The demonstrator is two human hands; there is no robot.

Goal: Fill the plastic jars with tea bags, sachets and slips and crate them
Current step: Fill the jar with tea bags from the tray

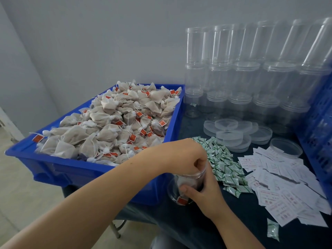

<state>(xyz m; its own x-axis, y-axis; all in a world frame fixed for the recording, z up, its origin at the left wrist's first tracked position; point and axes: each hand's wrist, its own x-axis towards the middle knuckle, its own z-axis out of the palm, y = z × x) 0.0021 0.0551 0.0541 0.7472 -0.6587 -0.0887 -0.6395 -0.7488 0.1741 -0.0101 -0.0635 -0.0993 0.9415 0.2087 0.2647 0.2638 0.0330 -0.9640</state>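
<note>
**Jar filling, early stage: tea bags going into one jar**

Centre foreground: clear jar standing on dark table, just beside the near right corner of blue bin. Right hand wrapped round the jar's wall, thumb across the front, fingers curled behind; a firm steadying hold. Left hand over the jar mouth, fingers bunched and dipping inside; whether a bag is pinched there or just released cannot be told, the fingertips being hidden by the rim. Inside the jar: pale bags and one red tag near the base, roughly part full by the look of it.

Supplies: bin heaped with tea bags, white pouches with red tags. Right of the jar, a pile of green-and-white sachets, and beyond it scattered white slips; one stray sachet near the table's front edge. Behind, stacked empty jars in several tiers against the wall, with loose lids in front of them. Far right: edge of a blue crate, contents not visible.

Progress, as judged: bag-loading of this jar under way; sachet, slip and lid for it yet to come, then crating. No filled, closed jar in view; the stack of empties suggests most of the job remaining.
</note>
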